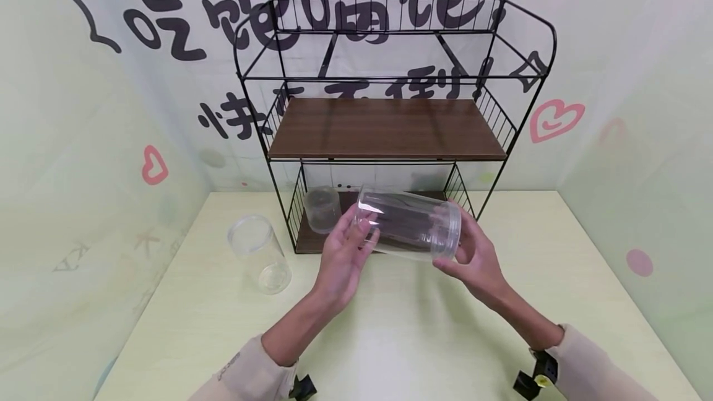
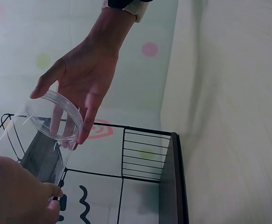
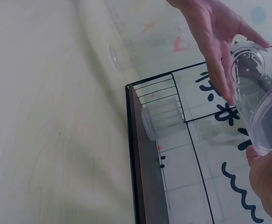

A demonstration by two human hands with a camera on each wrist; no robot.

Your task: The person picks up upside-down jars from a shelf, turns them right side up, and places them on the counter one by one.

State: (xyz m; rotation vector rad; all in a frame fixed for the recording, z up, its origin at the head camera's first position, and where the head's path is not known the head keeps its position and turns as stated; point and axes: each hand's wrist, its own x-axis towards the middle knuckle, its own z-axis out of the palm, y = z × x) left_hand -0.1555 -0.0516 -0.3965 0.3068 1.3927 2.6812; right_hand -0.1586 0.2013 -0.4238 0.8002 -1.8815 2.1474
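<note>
A tall clear plastic jar (image 1: 406,221) lies almost sideways in the air, close in front of the rack's lower shelf. Its left end rests in my left hand (image 1: 342,258), thumb on the near side and fingers round it. My right hand (image 1: 476,262) grips the other end, at a thick clear ring (image 2: 56,112), thumb below and fingers behind. In the right wrist view the left hand's fingers (image 3: 218,70) lie along the jar's round end.
A black wire rack (image 1: 390,159) with brown shelves stands at the back wall. A shorter clear jar (image 1: 323,209) sits on the lower shelf's left side. Another clear jar (image 1: 260,255) is on the pale table (image 1: 184,327), left of the rack.
</note>
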